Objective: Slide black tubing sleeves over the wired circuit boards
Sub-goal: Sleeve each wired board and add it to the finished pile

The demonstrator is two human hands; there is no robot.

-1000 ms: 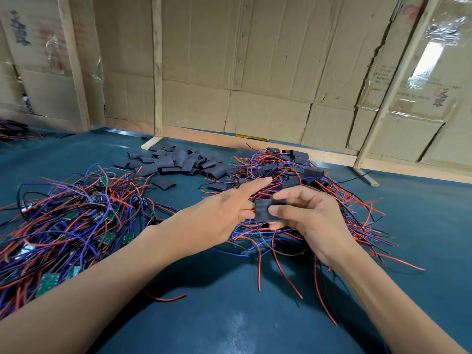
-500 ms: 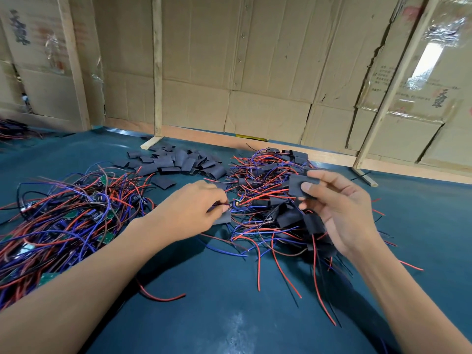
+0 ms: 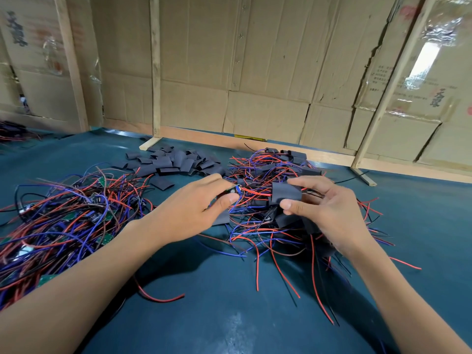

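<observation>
Unsleeved pile point(image 3: 58, 221): a loose tangle of red, blue and black wires with small green circuit boards showing among them, spread over the left of the tabletop point(image 3: 229, 315).
Spare sleeves point(image 3: 173, 162): short, flat, matte black tubing pieces heaped at the back, between the two wire piles, near the wooden post point(image 3: 155, 67).
Left hand point(image 3: 194, 213): thumb and fingers pinch a small circuit board point(image 3: 233, 189); the board is dark with a blue part at its end, and red wires run from it to the right.
Held sleeve point(image 3: 286, 192): a flat black rectangle of tubing, a little wrinkled, upright, threaded on the red wires just beside the board but not yet over it.
Right hand point(image 3: 329, 210): thumb below and curled fingers above grip the held sleeve.
Sleeved pile point(image 3: 278, 169): wires with black sleeves on them, lying under and behind both hands.
Backdrop: cardboard sheets point(image 3: 268, 72) on a wooden frame.
</observation>
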